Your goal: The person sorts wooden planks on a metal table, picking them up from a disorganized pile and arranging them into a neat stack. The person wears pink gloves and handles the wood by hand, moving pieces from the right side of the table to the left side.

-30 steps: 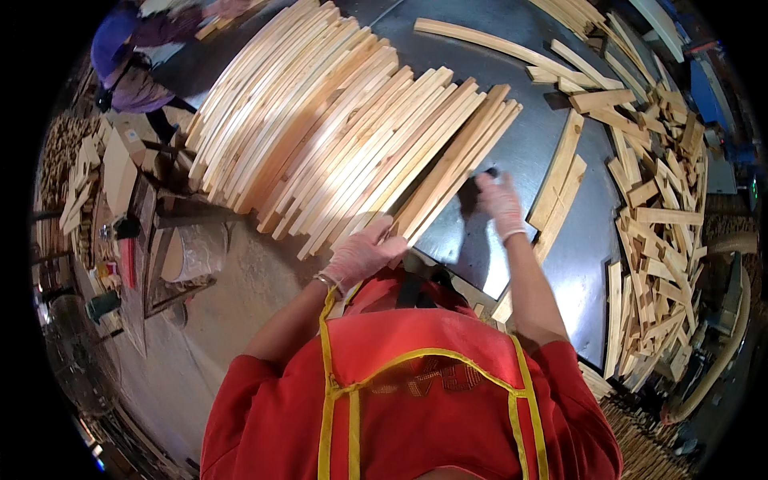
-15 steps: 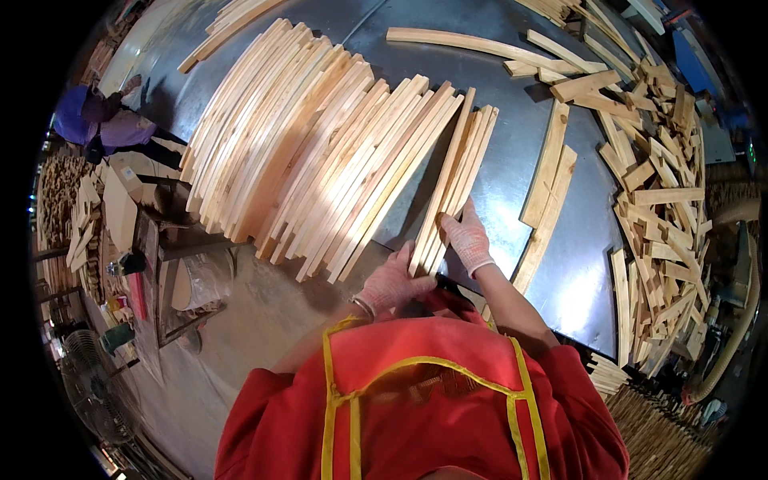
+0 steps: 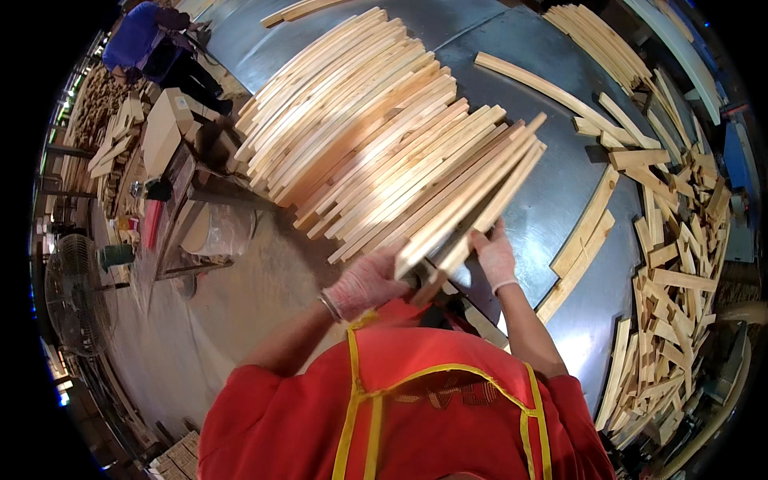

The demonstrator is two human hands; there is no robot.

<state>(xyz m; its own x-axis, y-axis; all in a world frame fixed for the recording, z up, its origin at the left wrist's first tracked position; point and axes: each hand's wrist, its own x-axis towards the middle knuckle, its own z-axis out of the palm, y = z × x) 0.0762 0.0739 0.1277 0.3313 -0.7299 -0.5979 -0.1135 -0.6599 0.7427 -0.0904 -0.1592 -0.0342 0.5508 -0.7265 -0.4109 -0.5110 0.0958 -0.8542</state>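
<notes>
My left hand (image 3: 366, 286), in a pale knit glove, closes on the near end of a wooden strip (image 3: 472, 198). This strip lies along the right side of a long row of curved wooden strips (image 3: 344, 120) standing on edge. My right hand (image 3: 494, 254), also gloved, has its thumb and fingers around another wooden strip (image 3: 502, 200), tilted a little apart from the first. Between my hands, a short blurred wooden end (image 3: 430, 290) points down toward my apron; which strip it belongs to I cannot tell.
The strips rest on a grey metal table (image 3: 512, 104). Two curved boards (image 3: 588, 240) lie right of my hands, beside a heap of loose wood pieces (image 3: 668, 320). Far left, another person (image 3: 152, 48) bends over. A fan (image 3: 76, 292) stands at the left.
The bunched strips between my hands have separated: one has moved left against the row with my left hand, the other stays in my right. The whole view has shifted.
</notes>
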